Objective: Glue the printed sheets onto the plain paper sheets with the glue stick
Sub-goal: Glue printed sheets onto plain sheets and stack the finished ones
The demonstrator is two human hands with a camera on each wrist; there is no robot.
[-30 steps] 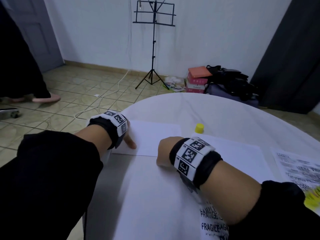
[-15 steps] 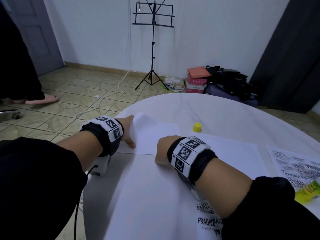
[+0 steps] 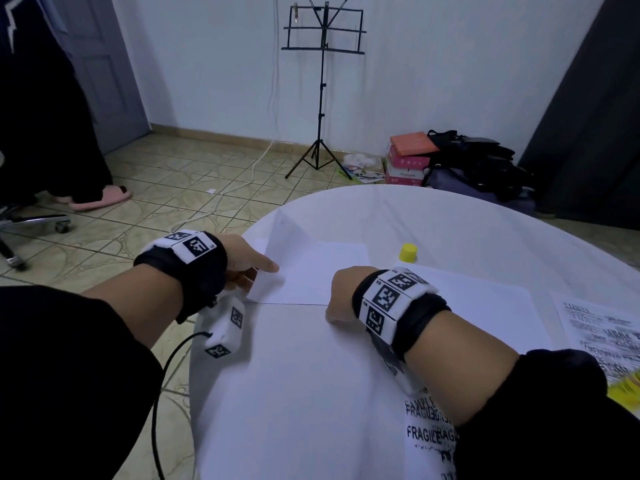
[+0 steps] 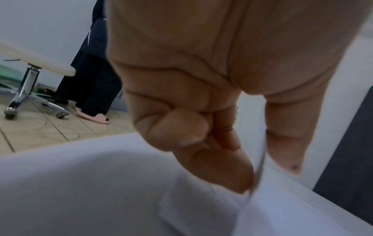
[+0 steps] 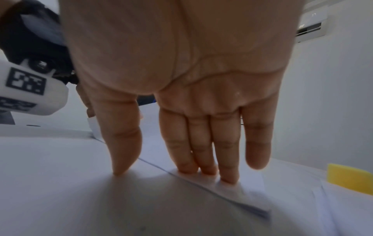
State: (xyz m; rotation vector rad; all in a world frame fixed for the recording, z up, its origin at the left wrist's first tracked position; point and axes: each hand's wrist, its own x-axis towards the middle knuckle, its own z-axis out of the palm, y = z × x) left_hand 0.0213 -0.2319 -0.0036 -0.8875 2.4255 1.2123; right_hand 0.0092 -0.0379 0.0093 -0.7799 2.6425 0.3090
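Your left hand (image 3: 242,261) is pinching the left edge of the plain sheet (image 3: 311,271): thumb (image 4: 282,135) on one side of the paper, the curled fingers (image 4: 212,159) on the other, with the edge running right between them in the left wrist view. That edge is lifted, so the sheet's far-left corner stands up off the table (image 3: 450,220) while the rest stays down.

Your right hand (image 3: 341,292) is flat and relaxed. Three fingers (image 5: 201,151) are pressed together with their tips down on the near edge of that same sheet, the little finger is a bit apart and raised, and the thumb (image 5: 121,143) lands on the bigger sheet (image 3: 294,375) nearer to you. So the sheet spans between your two hands, long axis running left to right, its near edge lying straight along the far edge of the big sheet.

Just past your right fingertips, off to the right, sits the yellow glue cap (image 3: 408,252), upright. Another plain sheet (image 3: 485,306) lies right of your right wrist, and further right is a printed sheet (image 3: 602,334). A second printed sheet (image 3: 429,431) reading "FRAGILE" pokes out under your right forearm. Something yellow (image 3: 627,389) shows at the right edge, too blurred to tell what.
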